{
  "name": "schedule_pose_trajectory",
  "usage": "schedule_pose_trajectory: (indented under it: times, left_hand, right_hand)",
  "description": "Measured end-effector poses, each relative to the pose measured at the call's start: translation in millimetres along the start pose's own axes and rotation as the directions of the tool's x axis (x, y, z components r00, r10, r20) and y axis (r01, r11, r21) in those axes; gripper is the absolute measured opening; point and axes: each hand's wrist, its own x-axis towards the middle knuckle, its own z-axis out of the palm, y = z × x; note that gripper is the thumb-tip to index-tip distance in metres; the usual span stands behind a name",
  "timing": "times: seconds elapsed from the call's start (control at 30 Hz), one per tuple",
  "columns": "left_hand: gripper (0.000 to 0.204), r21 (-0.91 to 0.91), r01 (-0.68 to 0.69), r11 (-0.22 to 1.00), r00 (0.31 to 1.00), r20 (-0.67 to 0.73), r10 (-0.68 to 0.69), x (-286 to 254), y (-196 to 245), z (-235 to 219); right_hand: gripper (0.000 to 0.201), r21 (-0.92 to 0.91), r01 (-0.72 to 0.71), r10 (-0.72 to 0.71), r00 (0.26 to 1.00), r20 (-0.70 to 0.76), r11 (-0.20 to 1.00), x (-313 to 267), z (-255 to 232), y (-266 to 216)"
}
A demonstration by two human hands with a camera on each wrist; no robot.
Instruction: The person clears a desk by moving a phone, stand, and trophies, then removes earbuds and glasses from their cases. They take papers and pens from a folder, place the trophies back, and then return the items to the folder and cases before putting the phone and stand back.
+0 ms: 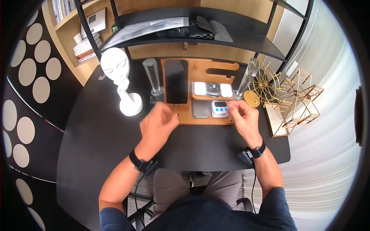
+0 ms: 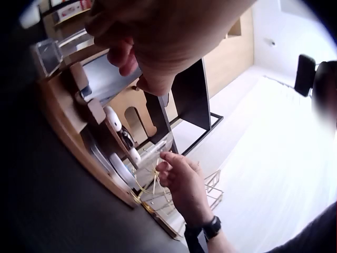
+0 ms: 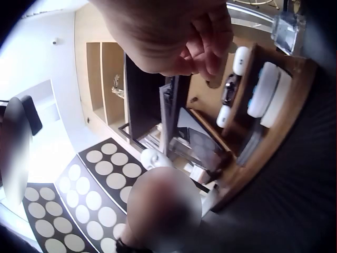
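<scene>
Both left grip (image 1: 157, 123) and right grip (image 1: 245, 118) curl, seemingly empty; stand (image 1: 198, 75) by desk's (image 1: 135, 73) back edge looks stiff: I'd take its sides.

"Where does the head camera stand?"

"Above the seated person's lap (image 1: 169, 188), facing forward and down, taking in the black desk (image 1: 204, 150) and wooden stand (image 1: 185, 120) from farthest back."

"And the left wrist's?"

"Close under the left hand (image 2: 168, 39), which crowds the top; tipped sideways, it faces across the stand toward the right hand (image 2: 184, 182)."

"The right wrist's?"

"Close under the right hand, also tipped, looking the opposite way toward dotted panels (image 3: 104, 167), which the head view shares. The round blur low in frame is probably the left hand."

"Common ground?"

"The stand, seen in all three."
</scene>
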Motion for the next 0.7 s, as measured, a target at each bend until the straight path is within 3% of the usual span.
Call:
schedule_pose_trajectory:
  times: [0.03,0.17,0.2,0.3,0.6,0.7]
  left_hand:
    - [0.048,0.079,-0.029,0.996,0.993,-0.113,0.037,11.5,5.6,-4.2]
    - [0.072,0.211,0.043,0.976,0.958,-0.285,0.020,52.3,29.6,25.4]
    - [0.085,0.207,0.094,0.974,0.973,-0.224,-0.047,59.6,31.3,26.9]
    - [0.089,0.218,0.125,0.968,0.962,-0.267,-0.064,69.0,35.5,41.5]
    - [0.089,0.319,0.196,0.927,0.931,-0.358,-0.073,75.3,37.1,67.6]
    - [0.088,0.279,0.197,0.940,0.921,-0.381,-0.080,74.9,37.6,71.8]
  right_hand:
    - [0.013,0.010,0.019,-0.019,1.000,-0.004,1.000,-1.7,9.3,4.2]
    - [0.011,0.005,0.097,-0.097,0.995,-0.009,0.995,-4.3,0.1,16.1]
    - [0.009,-0.015,0.134,-0.135,0.990,-0.037,0.991,-7.6,-2.1,3.9]
    - [0.008,0.032,0.114,-0.112,0.992,-0.061,0.993,-15.8,-9.7,20.3]
    - [0.010,0.090,0.063,-0.055,0.995,-0.084,0.994,-18.3,-7.7,27.9]
    - [0.012,0.081,0.032,-0.024,0.995,-0.096,0.996,-17.3,-9.8,31.8]
